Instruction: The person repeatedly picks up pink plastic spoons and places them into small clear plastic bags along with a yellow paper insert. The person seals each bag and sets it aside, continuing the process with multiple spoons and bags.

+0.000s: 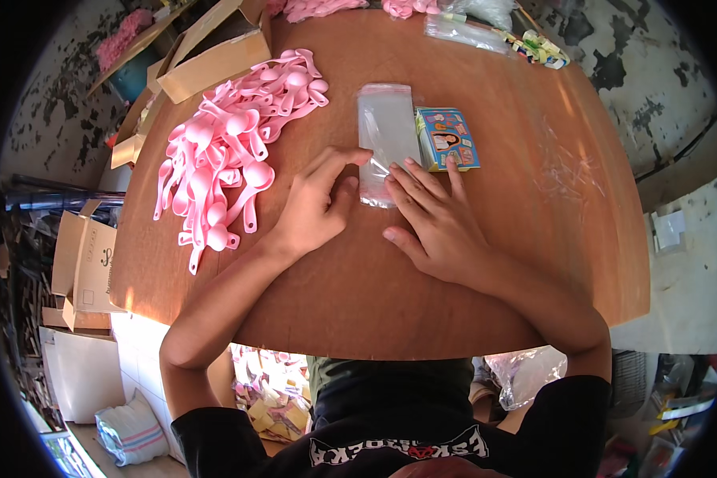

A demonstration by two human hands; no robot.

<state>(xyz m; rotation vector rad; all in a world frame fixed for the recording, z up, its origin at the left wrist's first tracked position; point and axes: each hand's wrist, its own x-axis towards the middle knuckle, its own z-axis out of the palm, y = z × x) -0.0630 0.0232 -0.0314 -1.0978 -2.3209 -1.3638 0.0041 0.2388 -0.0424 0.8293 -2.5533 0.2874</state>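
Note:
A stack of clear plastic bags (386, 119) lies on the brown wooden table (334, 295) in front of me. Spread over the lower right of the bags is my right hand (446, 227), open, its fingertips touching the plastic and the edge of a stack of colourful printed cards (451, 142). My left hand (317, 195) is at the bags' left edge, index finger reaching onto the plastic, thumb apart from it; nothing shows in its grasp. To the left of that hand is a heap of pink plastic spoons (215, 151) with round bowls.
Cardboard boxes (223, 56) stand beyond the table's far left edge. More pink items (322, 8), a pack of clear bags (466, 36) and a yellow-green bundle (541, 49) lie at the far side. Thin clear plastic strips (569, 167) are scattered on the right.

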